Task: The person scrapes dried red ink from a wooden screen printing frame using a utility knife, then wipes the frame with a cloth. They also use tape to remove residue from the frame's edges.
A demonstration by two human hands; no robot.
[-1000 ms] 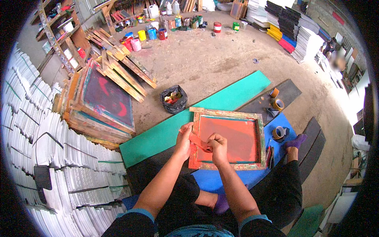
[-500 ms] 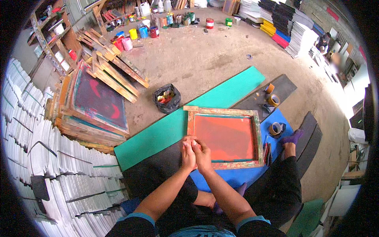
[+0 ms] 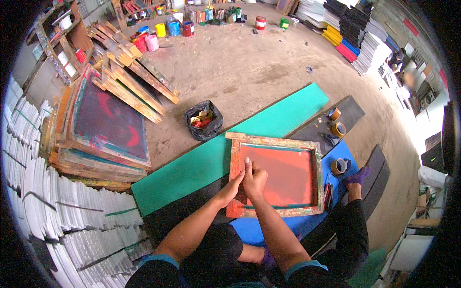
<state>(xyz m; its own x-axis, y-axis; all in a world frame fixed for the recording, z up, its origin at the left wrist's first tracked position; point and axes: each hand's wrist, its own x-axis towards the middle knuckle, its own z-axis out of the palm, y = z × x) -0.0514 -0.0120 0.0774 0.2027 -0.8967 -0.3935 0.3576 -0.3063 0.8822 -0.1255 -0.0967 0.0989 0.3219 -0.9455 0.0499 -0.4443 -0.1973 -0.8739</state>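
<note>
A wooden screen-printing frame (image 3: pixel 321 185) with paint-stained bars and an orange-red mesh (image 3: pixel 283 175) lies flat before me. Over its left bar my hands meet. My right hand (image 3: pixel 255 181) is closed, thumb pointing up and fingers curled. Against it presses my left hand (image 3: pixel 231 193), thumb towards the right fist and its other fingers partly hidden. A small brownish patch shows between the palms; what it is I cannot make out. Under the frame are a blue sheet (image 3: pixel 249 231) and a long green board (image 3: pixel 182 185).
Tape rolls (image 3: pixel 338 166) lie right of the frame, near my sock-covered foot (image 3: pixel 357 175). A black bag of scraps (image 3: pixel 203 120) stands beyond the green board. Stacked screen frames (image 3: pixel 108 125) and white sheet piles (image 3: pixel 72 192) fill the left. Paint cans (image 3: pixel 174 29) line the back.
My hands have shifted slightly right and turned; the right thumb now points up and the palms are less tightly joined. The view has tilted a little, while the frame stays put.
</note>
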